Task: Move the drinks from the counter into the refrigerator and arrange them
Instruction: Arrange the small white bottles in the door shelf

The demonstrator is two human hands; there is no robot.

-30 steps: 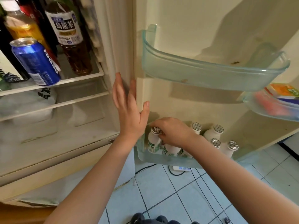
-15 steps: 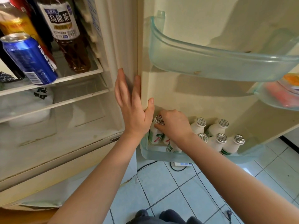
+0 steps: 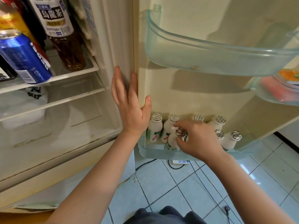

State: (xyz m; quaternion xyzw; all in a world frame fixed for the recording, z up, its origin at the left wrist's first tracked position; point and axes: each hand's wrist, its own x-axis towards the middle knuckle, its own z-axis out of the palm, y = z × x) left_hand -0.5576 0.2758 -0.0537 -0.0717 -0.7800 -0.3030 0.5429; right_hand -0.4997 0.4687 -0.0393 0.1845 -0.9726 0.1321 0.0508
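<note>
The right hand (image 3: 197, 139) has its thumb and curled fingers pinched round the neck of a small white plastic bottle with a crinkled silver foil cap (image 3: 173, 142). This bottle stands slightly tilted at the front of the translucent pale-green plastic lower door bin (image 3: 160, 153) of the open refrigerator, and its shiny cap shows between the fingertips. Just left of the grip and one row further back stand two matching white bottles (image 3: 155, 129), round-shouldered, with green-and-red printed labels, set close side by side. Behind the gripping hand two more foil-capped bottles (image 3: 218, 122) rise along the smooth cream door liner (image 3: 169, 94). To the right of the grip a further pair of bottles (image 3: 231, 140) stands near the bin's front wall. Left of the grip, the left hand (image 3: 129, 109) lies flat with straight fingers and holds nothing. Its palm is against the cream edge where the door meets the cabinet, and its thumb rests on the door's inner face just above the leftmost cap. Well above the grip a curved, glossy, translucent upper door bin (image 3: 210, 62) juts out from the liner. Far up and to the left of the grip, on a white shelf (image 3: 72, 75) inside the cabinet, stand a glossy blue metal can (image 3: 24, 57) and a clear plastic bottle of brown tea with a dark printed label (image 3: 63, 38). Below the grip lies a floor of glossy pale-blue square tiles (image 3: 161, 183).
</note>
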